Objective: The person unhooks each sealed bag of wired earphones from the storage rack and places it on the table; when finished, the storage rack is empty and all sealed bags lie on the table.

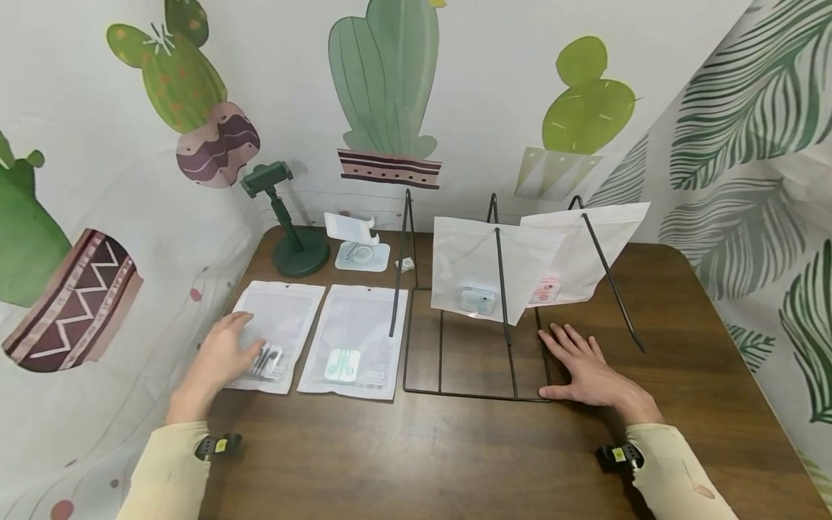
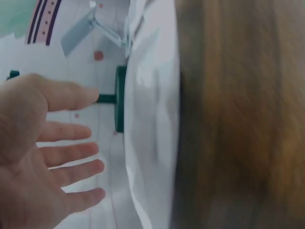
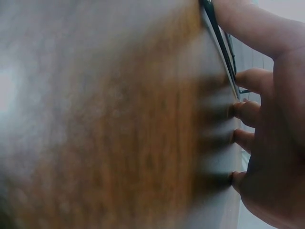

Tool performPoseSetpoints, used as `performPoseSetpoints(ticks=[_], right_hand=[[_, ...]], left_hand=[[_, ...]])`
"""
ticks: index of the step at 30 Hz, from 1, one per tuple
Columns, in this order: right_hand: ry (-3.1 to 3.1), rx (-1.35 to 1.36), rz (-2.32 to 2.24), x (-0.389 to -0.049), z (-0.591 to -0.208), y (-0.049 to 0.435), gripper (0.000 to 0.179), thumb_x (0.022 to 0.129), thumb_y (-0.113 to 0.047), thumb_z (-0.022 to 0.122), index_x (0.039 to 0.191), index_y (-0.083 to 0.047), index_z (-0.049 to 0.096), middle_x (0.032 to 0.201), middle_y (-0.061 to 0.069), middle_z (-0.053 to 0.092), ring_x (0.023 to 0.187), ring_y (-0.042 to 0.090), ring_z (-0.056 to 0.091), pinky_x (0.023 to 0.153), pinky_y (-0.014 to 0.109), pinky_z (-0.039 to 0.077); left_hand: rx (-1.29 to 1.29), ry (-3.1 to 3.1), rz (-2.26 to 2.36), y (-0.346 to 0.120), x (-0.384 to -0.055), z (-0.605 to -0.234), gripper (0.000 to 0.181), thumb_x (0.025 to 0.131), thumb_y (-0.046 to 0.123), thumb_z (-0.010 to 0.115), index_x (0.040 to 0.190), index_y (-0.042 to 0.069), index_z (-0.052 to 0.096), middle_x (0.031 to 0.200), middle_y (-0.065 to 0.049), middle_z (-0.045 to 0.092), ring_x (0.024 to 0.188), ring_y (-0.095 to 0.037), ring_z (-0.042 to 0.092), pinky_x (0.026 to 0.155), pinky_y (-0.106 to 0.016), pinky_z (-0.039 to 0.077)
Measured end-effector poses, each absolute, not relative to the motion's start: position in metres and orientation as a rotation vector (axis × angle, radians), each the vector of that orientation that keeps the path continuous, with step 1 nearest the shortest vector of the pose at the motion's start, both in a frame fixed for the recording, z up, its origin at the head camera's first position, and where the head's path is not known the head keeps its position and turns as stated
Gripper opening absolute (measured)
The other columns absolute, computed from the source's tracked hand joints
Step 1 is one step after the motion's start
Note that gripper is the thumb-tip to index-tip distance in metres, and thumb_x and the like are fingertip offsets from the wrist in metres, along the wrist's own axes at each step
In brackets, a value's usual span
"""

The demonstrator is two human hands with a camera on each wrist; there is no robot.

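My left hand (image 1: pixel 219 355) hovers over a white zip pouch (image 1: pixel 281 318) with dark-corded earphones (image 1: pixel 266 361) showing in its window. In the left wrist view its fingers (image 2: pixel 71 152) are spread apart and hold nothing. Beside that pouch lies a second white pouch (image 1: pixel 354 318) with mint-green earphones in a square case (image 1: pixel 342 365). My right hand (image 1: pixel 590 372) rests on the table with fingers spread, its fingertips at the right base wire of a black wire rack (image 1: pixel 477 396). Two white pouches hang on the rack, one with a blue case (image 1: pixel 477 300), one with a pink case (image 1: pixel 544 290).
Behind the flat pouches stand a dark green phone stand (image 1: pixel 300 251) and a white folding stand (image 1: pixel 362 257). A small white piece (image 1: pixel 406 264) lies by the rack. The rack's long prongs (image 1: pixel 614 285) jut forward and up. Cactus-print cloth (image 1: pixel 481 108) hangs behind the brown table (image 1: pixel 429 462).
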State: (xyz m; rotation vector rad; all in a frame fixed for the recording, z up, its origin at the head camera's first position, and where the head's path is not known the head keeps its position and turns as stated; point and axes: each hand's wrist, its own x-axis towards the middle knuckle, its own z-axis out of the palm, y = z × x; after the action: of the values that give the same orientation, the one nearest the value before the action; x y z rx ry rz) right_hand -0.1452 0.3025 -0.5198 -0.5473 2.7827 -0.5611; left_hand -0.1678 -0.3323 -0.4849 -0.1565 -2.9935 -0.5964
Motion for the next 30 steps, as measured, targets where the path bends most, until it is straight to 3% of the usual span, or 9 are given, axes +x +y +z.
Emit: performPoseSetpoints(ticks=[12,23,30], right_hand=[[2.783,-0.550,-0.564,-0.145,-0.521,0.303,0.105,0.077,-0.061,0.072,0.155,-0.011,0.024,0.160,0.025,0.015,0.146,0.047,0.006,0.109,0.072,0.002],[2.781,-0.547,-0.559,-0.144,-0.522,0.304,0.105,0.077,-0.061,0.072,0.156,-0.011,0.023,0.160,0.024,0.015,0.147,0.047,0.006,0.108,0.072,0.002],[2.779,-0.552,-0.567,-0.145,-0.520,0.303,0.104,0.077,-0.061,0.072,0.155,-0.011,0.024,0.160,0.024,0.015,0.147,0.047,0.006,0.108,0.072,0.002]], left_hand=[[-0.592,-2.795,-0.581,-0.294,-0.177,-0.487,0.069,0.077,0.024,0.080,0.132,-0.007,0.052,0.140,-0.027,0.047,0.131,-0.044,0.042,0.105,-0.058,0.035],[-0.740,-2.909,-0.468,-0.256,-0.181,-0.485,0.083,0.078,0.047,0.076,0.142,0.002,0.047,0.149,-0.019,0.042,0.138,-0.039,0.037,0.109,-0.059,0.031],[-0.805,-2.957,-0.463,-0.237,-0.184,-0.484,0.085,0.080,0.053,0.073,0.145,0.007,0.044,0.153,-0.016,0.038,0.143,-0.037,0.032,0.110,-0.061,0.030]])
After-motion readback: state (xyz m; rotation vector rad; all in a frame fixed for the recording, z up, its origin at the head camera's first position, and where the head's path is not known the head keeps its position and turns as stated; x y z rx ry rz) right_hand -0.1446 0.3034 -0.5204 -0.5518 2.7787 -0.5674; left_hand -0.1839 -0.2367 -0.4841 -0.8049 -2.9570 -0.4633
